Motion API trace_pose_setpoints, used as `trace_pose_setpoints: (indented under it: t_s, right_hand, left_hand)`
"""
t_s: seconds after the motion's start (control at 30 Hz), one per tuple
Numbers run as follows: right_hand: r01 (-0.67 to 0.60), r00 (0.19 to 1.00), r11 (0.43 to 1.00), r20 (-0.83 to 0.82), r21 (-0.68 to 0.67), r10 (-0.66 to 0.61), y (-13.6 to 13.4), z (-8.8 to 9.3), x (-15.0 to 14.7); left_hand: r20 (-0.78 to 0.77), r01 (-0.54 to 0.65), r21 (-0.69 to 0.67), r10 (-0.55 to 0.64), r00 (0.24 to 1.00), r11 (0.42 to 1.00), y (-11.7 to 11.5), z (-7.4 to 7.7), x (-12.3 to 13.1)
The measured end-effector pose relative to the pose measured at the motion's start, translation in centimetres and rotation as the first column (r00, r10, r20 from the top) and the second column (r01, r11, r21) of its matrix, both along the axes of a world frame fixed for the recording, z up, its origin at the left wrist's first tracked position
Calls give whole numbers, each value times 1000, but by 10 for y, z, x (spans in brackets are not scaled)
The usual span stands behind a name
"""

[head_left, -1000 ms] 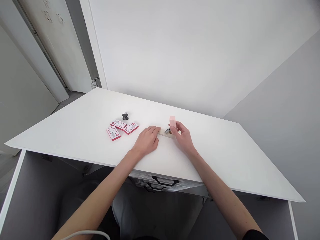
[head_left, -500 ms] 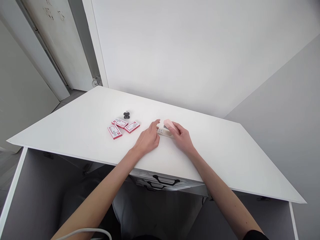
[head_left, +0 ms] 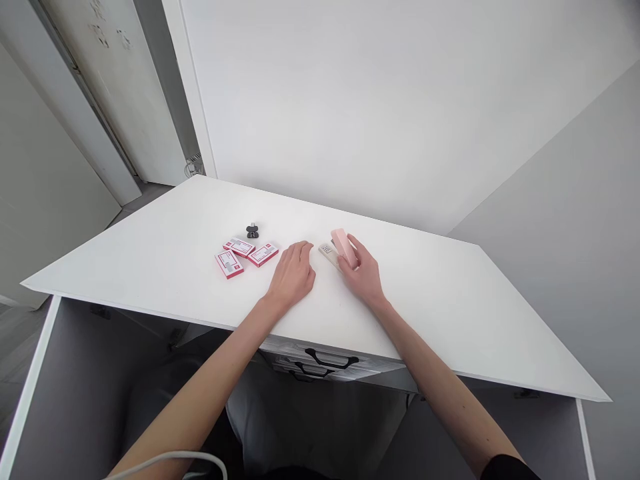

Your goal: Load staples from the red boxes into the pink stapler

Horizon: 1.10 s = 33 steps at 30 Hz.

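Observation:
My right hand (head_left: 364,272) is closed round a stapler (head_left: 345,248) with a pink top, its pale base (head_left: 329,255) spread apart from the top and pointing back left. My left hand (head_left: 293,272) rests on the white tabletop just left of the stapler, not touching it, with its fingers loosely curled and slightly apart. Nothing shows in it. Three red and white boxes lie left of my left hand: one in front (head_left: 229,264), one behind (head_left: 240,247) and one on the right (head_left: 263,254).
A small black object (head_left: 253,231) stands behind the boxes. The white table (head_left: 430,300) meets a wall at its back edge. Drawers with black handles (head_left: 331,360) are under the front edge. A white cable (head_left: 170,456) crosses my left forearm.
The stapler has turned, its front now pointing further back, and its top has moved slightly right. My left hand has drawn a little left, away from the stapler's base.

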State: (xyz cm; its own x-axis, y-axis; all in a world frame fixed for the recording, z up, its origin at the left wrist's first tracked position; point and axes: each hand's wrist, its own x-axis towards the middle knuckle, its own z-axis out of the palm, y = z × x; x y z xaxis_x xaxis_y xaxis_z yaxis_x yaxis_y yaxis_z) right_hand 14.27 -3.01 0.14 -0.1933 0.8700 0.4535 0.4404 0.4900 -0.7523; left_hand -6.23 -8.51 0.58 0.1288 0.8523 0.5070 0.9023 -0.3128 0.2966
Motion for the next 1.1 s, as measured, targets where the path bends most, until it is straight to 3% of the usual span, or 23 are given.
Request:
trace_pose_setpoints:
  t_s: [0.4,0.6,0.77,0.97,1.1]
  right_hand:
    - [17,987,992,-159,-128,-37,-2,6,1]
    - [44,963,979,-252,-201,-95,5,1,3]
    - [23,968,966,-236,-258,-86,2,5,2]
    - [-11,975,962,-215,-273,-50,-1,6,-1]
    - [-15,975,961,-216,-276,-47,1,4,-1]
  left_hand:
    - [-84,-173,60,177,981,983,-11,7,-17]
    - [-70,-377,155,391,918,913,-20,6,-43]
    - [-115,-506,99,515,850,857,-25,1,-45]
    - [-155,-432,26,431,889,901,-29,6,-43]
    - [-135,-394,61,399,907,917,-33,11,-45]
